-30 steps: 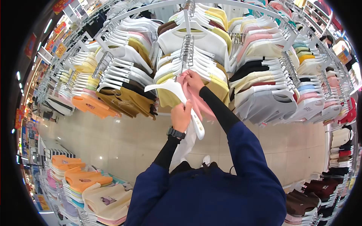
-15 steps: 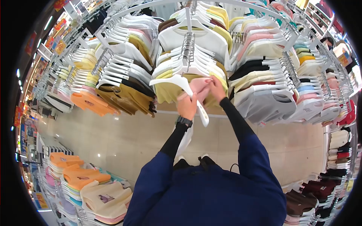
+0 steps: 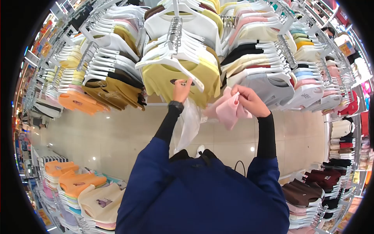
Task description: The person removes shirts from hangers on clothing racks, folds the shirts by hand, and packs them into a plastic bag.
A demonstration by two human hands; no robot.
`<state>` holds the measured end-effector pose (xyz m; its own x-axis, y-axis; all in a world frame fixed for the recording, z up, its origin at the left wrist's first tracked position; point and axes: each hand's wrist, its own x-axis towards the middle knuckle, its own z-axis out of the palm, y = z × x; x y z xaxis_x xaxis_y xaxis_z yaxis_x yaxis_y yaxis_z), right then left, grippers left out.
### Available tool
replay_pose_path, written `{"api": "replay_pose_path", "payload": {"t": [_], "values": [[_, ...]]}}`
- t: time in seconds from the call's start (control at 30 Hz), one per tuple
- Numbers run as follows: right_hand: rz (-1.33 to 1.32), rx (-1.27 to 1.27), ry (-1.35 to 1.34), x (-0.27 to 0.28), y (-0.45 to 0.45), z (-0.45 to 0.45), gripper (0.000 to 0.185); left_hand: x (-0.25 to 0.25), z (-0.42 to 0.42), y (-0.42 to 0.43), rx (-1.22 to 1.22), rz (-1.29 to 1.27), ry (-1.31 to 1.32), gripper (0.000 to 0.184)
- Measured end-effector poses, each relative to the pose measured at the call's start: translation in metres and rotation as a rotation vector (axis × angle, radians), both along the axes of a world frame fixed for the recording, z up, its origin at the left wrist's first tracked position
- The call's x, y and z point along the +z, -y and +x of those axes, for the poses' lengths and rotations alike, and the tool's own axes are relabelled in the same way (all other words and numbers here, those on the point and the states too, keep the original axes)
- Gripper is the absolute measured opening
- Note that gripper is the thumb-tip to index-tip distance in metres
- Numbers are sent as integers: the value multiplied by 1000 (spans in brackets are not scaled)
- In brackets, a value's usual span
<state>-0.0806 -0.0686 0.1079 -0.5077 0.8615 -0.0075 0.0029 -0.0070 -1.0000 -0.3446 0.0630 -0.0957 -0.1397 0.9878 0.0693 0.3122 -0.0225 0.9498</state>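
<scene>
My left hand (image 3: 182, 90), with a dark watch at its wrist, is closed at the lower right arm of a white hanger (image 3: 167, 61), in front of a yellow shirt (image 3: 156, 80) on the centre rack. A translucent white bag (image 3: 188, 124) hangs below this hand. To the right, my right hand (image 3: 251, 100) pinches a pink garment (image 3: 228, 111), which hangs bunched and folded beneath the fingers, apart from the hanger.
Racks of shirts on white hangers stand left and right of the centre, among them mustard shirts (image 3: 113, 93) and grey shirts (image 3: 269, 85). Orange shirts (image 3: 80, 182) lie at the lower left, brown ones (image 3: 303, 192) at the lower right.
My right hand has moved right and down with the pink garment, away from the hanger. My left hand and the hanger have shifted up and left, close to the yellow shirt.
</scene>
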Motion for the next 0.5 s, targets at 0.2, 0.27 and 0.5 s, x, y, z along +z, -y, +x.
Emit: {"api": "replay_pose_path", "payload": {"t": [0.2,0.27,0.5], "values": [[153,-129,80,-12,23,-34,12,110,-19,119,-543,80,63,52],[162,-152,79,-24,23,-54,12,146,-8,145,-550,205,-75,49],[114,-187,52,-49,31,-88,10,171,-4,179,-437,143,-171,36]]}}
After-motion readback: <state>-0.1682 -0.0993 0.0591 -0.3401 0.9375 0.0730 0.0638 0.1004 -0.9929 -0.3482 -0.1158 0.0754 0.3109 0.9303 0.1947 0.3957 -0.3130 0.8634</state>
